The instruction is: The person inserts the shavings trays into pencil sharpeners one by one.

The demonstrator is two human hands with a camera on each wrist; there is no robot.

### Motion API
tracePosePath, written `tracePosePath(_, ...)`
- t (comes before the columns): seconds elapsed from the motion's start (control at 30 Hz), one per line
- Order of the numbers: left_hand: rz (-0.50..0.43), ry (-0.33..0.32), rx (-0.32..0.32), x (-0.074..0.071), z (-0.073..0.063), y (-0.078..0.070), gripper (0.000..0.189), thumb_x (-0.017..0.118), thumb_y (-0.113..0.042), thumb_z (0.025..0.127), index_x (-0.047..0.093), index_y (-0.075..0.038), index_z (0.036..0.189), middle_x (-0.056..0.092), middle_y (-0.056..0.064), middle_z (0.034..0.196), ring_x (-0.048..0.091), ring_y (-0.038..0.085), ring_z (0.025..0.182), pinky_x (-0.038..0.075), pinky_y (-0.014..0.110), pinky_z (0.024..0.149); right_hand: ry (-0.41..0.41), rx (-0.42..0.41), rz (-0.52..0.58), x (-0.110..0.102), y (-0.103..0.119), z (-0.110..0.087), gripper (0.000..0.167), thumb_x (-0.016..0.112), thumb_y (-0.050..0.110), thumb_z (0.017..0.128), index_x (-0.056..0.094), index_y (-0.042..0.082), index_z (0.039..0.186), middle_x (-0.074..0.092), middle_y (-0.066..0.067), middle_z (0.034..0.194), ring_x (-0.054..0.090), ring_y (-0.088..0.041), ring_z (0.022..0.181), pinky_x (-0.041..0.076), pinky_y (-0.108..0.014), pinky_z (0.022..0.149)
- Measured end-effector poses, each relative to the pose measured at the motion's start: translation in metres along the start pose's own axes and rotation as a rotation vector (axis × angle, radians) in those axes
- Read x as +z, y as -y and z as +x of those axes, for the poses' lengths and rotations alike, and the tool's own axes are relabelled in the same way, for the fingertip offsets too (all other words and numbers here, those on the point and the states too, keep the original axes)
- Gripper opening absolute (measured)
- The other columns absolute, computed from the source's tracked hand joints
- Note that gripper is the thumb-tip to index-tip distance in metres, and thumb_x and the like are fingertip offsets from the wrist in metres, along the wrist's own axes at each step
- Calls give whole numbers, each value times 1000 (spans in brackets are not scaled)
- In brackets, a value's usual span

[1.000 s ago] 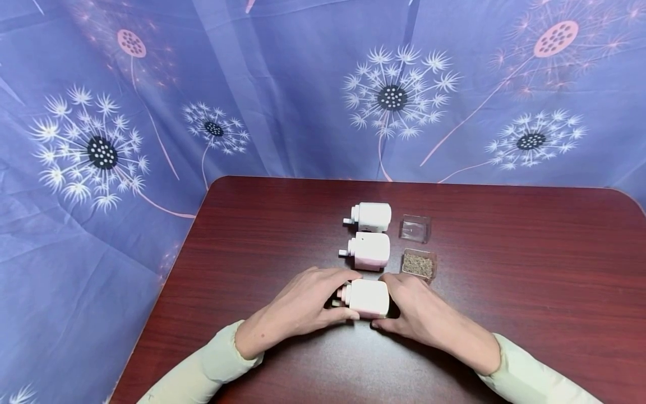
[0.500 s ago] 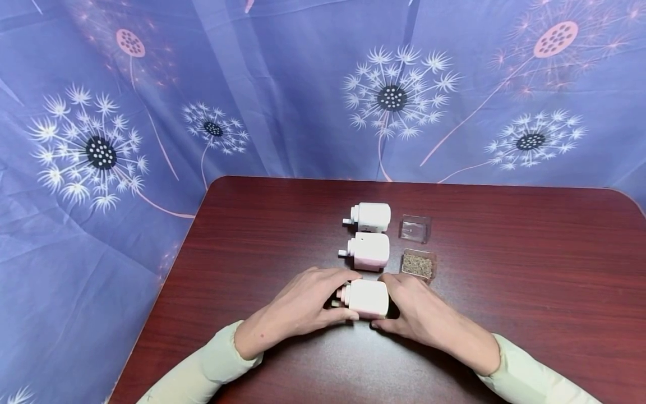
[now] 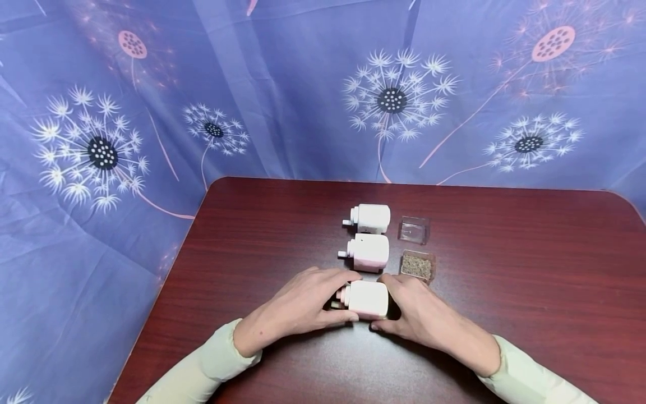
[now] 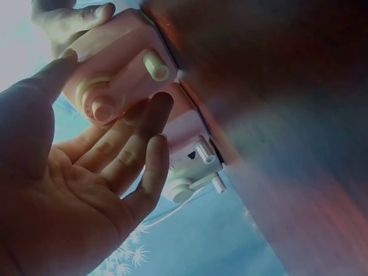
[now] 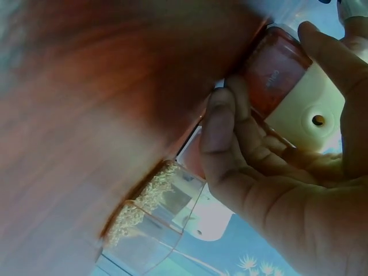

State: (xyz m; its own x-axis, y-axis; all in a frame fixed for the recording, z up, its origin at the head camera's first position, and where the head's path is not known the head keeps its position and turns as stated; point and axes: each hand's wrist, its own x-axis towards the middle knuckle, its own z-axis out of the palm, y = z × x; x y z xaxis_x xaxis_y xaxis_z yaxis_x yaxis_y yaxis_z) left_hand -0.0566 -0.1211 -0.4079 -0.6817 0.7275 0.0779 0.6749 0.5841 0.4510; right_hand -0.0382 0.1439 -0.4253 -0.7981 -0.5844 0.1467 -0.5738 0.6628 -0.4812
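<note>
A pink and cream hand-crank pencil sharpener [image 3: 368,299] sits on the table between both hands. My left hand [image 3: 308,300] holds its crank end, thumb on the near side and fingers on the far side. In the left wrist view, the crank knob [image 4: 156,68] sticks out between thumb and fingers. My right hand [image 3: 421,308] holds the opposite end, thumb near and fingers far. The right wrist view shows a round hole [image 5: 318,120] in the cream end and a reddish see-through drawer [image 5: 276,72] below it.
Behind stand a second, pinkish sharpener [image 3: 372,252] and a white one [image 3: 373,217], cranks to the left. Right of them lie a clear box of shavings [image 3: 418,266] and a clear box [image 3: 414,230] with little visible inside. A blue dandelion-print cloth [image 3: 303,101] hangs behind the table [image 3: 530,269].
</note>
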Motion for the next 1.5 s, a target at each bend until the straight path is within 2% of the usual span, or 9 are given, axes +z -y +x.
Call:
tracePosePath(0.27,-11,25,-18,0,-1,0,66,70,-61,97,56,-24,150,68,-9,135,63,6,123,52,38,102,26,28,12,-5,0,-3,66,101,37,70,65,6,117,71,0,99,69,-15,89,60,-37,77)
tracePosePath(0.43,-10,38,-22,-4,-2,1,74,69,-65,96,53,-22,153,66,-5,142,62,9,129,51,40,106,35,-4,31,-12,-1,-5,65,100,26,71,63,4,120,70,3,99,70,-16,89,61,-37,77)
tracePosePath(0.6,2,14,-19,-11,-2,5,77,69,-68,94,53,-21,153,68,-6,140,63,10,129,51,41,107,45,-22,46,-24,-1,-7,62,96,15,75,62,3,125,71,3,97,71,-16,89,62,-37,80)
tracePosePath(0.77,13,-29,-11,-19,-2,8,72,70,-65,94,57,-21,150,71,-8,134,66,9,124,53,40,105,41,25,4,-36,-4,-8,59,95,17,78,63,4,126,71,4,99,70,-16,92,61,-39,81)
tracePosePath(1.0,6,-91,-13,-29,-2,16,65,73,-57,96,61,-19,146,73,-6,127,69,12,115,55,38,99,-25,48,-41,-49,-11,-9,57,95,19,78,66,4,125,73,3,96,72,-18,92,61,-44,83)
tracePosePath(1.17,-14,-140,-25,-34,-1,23,61,76,-52,96,63,-15,143,74,-3,121,71,12,106,58,38,89,-78,46,-71,-59,-23,-9,54,96,21,77,67,5,119,73,1,94,71,-17,85,60,-42,76)
tracePosePath(1.3,-41,-149,-55,-36,2,28,59,77,-49,96,63,-15,142,74,-3,122,72,12,105,59,37,86,-120,45,-87,-66,-31,-9,51,97,22,76,69,4,115,73,-1,92,71,-18,83,59,-41,72)
tracePosePath(1.5,-44,-149,-94,-36,8,35,58,76,-49,97,63,-17,143,73,-3,125,71,11,106,58,37,87,-133,67,-85,-71,-38,-7,52,98,24,75,70,4,114,74,-2,93,71,-18,83,58,-39,71)
